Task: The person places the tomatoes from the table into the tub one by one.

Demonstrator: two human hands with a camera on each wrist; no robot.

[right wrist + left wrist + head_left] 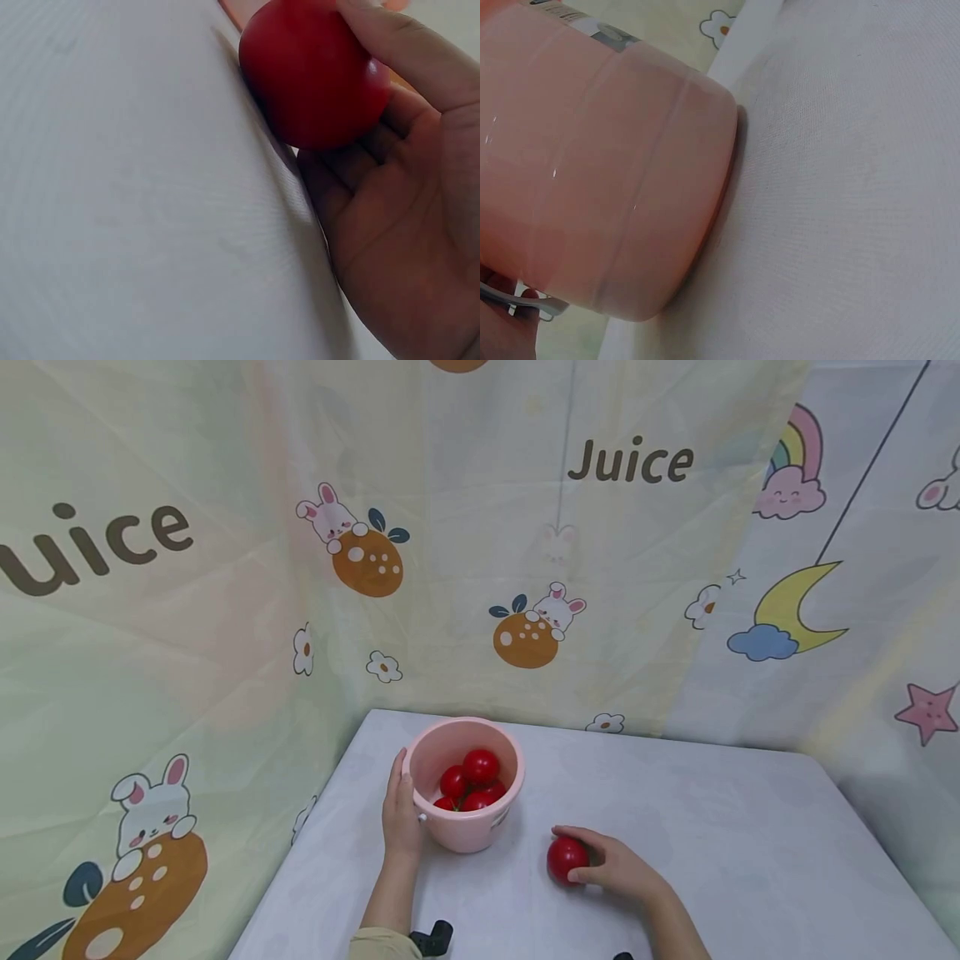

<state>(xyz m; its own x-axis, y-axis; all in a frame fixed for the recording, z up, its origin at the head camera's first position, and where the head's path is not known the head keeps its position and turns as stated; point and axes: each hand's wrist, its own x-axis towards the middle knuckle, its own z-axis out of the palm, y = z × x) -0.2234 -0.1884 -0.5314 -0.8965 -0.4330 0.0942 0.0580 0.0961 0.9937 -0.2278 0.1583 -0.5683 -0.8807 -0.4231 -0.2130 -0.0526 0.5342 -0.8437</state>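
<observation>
A pink bucket (465,835) stands upright on the table, holding several glossy red tomatoes (481,766). My left hand (401,818) holds the bucket at its left side, near the rim. In the left wrist view the bucket wall (607,165) fills the left part, with fingers (506,334) by the pale handle (544,303) at the lower left corner. To the right of the bucket, my right hand (611,866) grips a round, dark red fruit (567,860) between thumb and fingers. Up close, that fruit (311,75) sits at or just above the tabletop; its stem end is hidden.
The white-covered table (712,843) extends to the right of both hands. Behind it and to the left hang printed curtains (450,635) with cartoon rabbits and lettering. A black strap device (432,938) is on the left wrist.
</observation>
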